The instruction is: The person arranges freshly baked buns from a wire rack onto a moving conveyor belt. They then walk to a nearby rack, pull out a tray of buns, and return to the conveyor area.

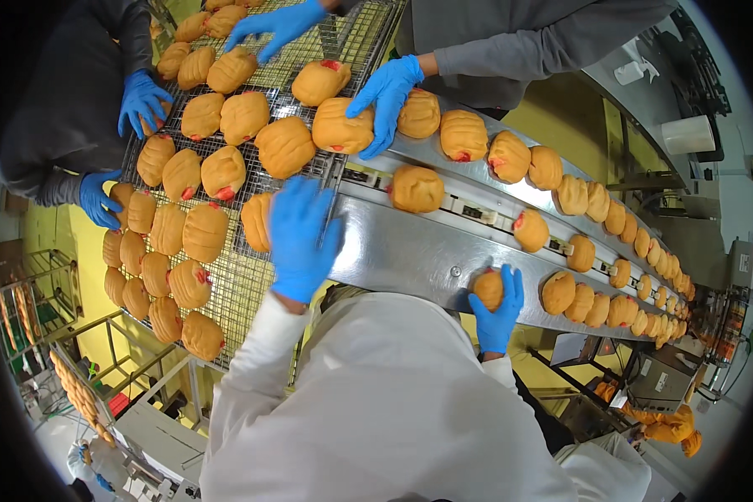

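My left hand (303, 238), in a blue glove, is over the near right edge of the wire rack (247, 322). Its fingers are stretched out, slightly blurred, beside a golden-brown bun (256, 221) that it partly covers. My right hand (499, 316), also gloved in blue, curls round another bun (486, 289) at the near edge of the steel conveyor table (406, 251). Many similar buns with red filling at their ends lie in rows on the rack. Across from me, a co-worker's gloved hand (385, 100) touches a large bun (341, 125).
Rows of buns run along both sides of the conveyor, with a bun (417, 189) on its middle track. A co-worker's hand (280, 27) reaches over the far rack; another person's hands (99, 199) are at its left edge. A metal frame (134, 356) stands at lower left.
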`<state>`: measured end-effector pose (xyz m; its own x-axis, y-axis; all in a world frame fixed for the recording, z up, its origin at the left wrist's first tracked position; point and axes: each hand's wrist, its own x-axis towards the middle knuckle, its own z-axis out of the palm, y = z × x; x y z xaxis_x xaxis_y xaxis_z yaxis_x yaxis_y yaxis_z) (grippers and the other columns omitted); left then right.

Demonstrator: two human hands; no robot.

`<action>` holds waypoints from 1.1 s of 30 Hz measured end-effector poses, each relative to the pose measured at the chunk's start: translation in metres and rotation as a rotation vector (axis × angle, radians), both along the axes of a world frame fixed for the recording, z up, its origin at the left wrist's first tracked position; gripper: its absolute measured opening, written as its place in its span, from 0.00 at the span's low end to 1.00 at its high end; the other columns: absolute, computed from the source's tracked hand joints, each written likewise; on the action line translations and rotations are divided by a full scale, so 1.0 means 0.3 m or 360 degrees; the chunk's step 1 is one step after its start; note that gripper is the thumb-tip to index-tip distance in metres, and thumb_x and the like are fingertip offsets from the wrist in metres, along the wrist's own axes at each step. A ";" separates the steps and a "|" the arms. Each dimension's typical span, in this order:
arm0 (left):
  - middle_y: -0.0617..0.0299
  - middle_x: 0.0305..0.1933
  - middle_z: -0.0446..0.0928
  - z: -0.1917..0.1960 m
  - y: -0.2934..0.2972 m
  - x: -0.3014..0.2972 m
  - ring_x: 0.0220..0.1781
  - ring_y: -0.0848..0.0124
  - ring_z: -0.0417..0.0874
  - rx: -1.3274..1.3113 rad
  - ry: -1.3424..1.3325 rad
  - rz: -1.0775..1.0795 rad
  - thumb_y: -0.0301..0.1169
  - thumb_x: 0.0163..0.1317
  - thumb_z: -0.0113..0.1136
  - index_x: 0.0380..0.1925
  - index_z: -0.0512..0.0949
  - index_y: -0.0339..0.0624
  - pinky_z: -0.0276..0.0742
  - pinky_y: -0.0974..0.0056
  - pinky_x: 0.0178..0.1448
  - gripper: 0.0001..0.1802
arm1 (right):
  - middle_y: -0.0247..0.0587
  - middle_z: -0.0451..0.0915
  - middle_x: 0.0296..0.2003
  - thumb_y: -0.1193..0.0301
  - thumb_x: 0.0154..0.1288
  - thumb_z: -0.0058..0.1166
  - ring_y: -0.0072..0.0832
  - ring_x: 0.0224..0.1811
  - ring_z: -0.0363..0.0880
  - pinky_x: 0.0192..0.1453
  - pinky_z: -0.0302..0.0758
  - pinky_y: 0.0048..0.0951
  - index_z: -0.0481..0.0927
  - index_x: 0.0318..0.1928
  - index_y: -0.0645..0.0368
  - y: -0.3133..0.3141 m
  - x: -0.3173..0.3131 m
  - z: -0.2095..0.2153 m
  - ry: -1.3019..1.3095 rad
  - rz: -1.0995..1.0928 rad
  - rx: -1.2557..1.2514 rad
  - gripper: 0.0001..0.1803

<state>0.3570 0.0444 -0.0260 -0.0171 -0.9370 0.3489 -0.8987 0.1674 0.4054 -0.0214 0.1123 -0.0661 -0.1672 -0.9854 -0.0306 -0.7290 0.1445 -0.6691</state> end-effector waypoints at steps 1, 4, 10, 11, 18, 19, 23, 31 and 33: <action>0.41 0.71 0.70 0.022 0.035 0.055 0.76 0.40 0.66 0.0054 -0.0102 0.0151 0.35 0.55 0.72 0.66 0.76 0.44 0.61 0.39 0.76 0.35 | 0.61 0.62 0.75 0.68 0.47 0.77 0.57 0.78 0.59 0.79 0.60 0.51 0.70 0.74 0.56 -0.022 0.029 -0.003 -0.0052 0.0065 -0.0012 0.51; 0.40 0.75 0.65 0.020 0.108 0.138 0.79 0.38 0.61 0.0446 -0.0283 0.0507 0.39 0.55 0.75 0.72 0.72 0.50 0.56 0.40 0.80 0.42 | 0.60 0.62 0.75 0.65 0.47 0.77 0.58 0.77 0.62 0.77 0.63 0.51 0.71 0.73 0.55 -0.113 0.124 -0.021 -0.0195 0.0368 -0.0114 0.49; 0.38 0.75 0.63 -0.021 0.132 0.157 0.76 0.38 0.63 0.0390 0.0021 0.0507 0.41 0.49 0.81 0.73 0.70 0.51 0.62 0.42 0.78 0.50 | 0.57 0.63 0.75 0.61 0.51 0.75 0.57 0.74 0.65 0.76 0.64 0.51 0.74 0.71 0.48 -0.231 0.242 0.002 -0.0133 0.0837 -0.0110 0.44; 0.38 0.74 0.64 -0.018 0.131 0.145 0.75 0.38 0.64 0.0397 0.0075 0.0534 0.41 0.48 0.81 0.72 0.70 0.49 0.64 0.42 0.77 0.49 | 0.57 0.63 0.75 0.60 0.52 0.74 0.57 0.74 0.64 0.77 0.63 0.52 0.75 0.71 0.48 -0.259 0.266 -0.004 -0.0161 0.0912 -0.0180 0.44; 0.40 0.71 0.66 -0.008 0.124 -0.041 0.72 0.40 0.67 0.0153 0.0213 0.0132 0.42 0.51 0.79 0.69 0.72 0.44 0.65 0.42 0.74 0.45 | 0.52 0.64 0.77 0.67 0.62 0.67 0.57 0.78 0.60 0.80 0.60 0.51 0.78 0.69 0.45 -0.518 0.409 -0.130 0.0309 0.1075 -0.0576 0.33; 0.40 0.74 0.65 -0.011 0.125 -0.072 0.75 0.39 0.65 0.0175 0.0209 0.0084 0.40 0.52 0.78 0.70 0.70 0.45 0.63 0.41 0.75 0.45 | 0.52 0.65 0.76 0.69 0.61 0.66 0.56 0.78 0.60 0.80 0.59 0.52 0.79 0.68 0.45 -0.524 0.404 -0.144 0.0359 0.1081 -0.0482 0.33; 0.38 0.78 0.60 -0.028 0.131 -0.160 0.79 0.36 0.59 0.0390 0.0133 -0.0217 0.37 0.52 0.77 0.73 0.67 0.44 0.60 0.40 0.78 0.47 | 0.53 0.67 0.74 0.72 0.60 0.63 0.56 0.77 0.62 0.78 0.58 0.56 0.81 0.65 0.45 -0.470 0.337 -0.157 0.0081 0.0995 -0.0444 0.30; 0.38 0.82 0.54 -0.070 0.079 -0.205 0.82 0.35 0.55 0.0635 0.0050 -0.0422 0.32 0.56 0.72 0.75 0.68 0.47 0.59 0.44 0.82 0.44 | 0.58 0.69 0.72 0.63 0.70 0.58 0.56 0.76 0.63 0.82 0.55 0.51 0.73 0.71 0.58 -0.278 0.015 -0.127 0.0609 -0.0189 -0.0090 0.31; 0.38 0.82 0.54 -0.076 0.060 -0.206 0.82 0.35 0.55 0.0670 0.0043 -0.0465 0.33 0.55 0.73 0.75 0.68 0.47 0.59 0.43 0.82 0.45 | 0.58 0.68 0.73 0.60 0.72 0.55 0.54 0.78 0.61 0.83 0.52 0.49 0.70 0.73 0.61 -0.259 -0.066 -0.157 0.0616 -0.0100 -0.0107 0.33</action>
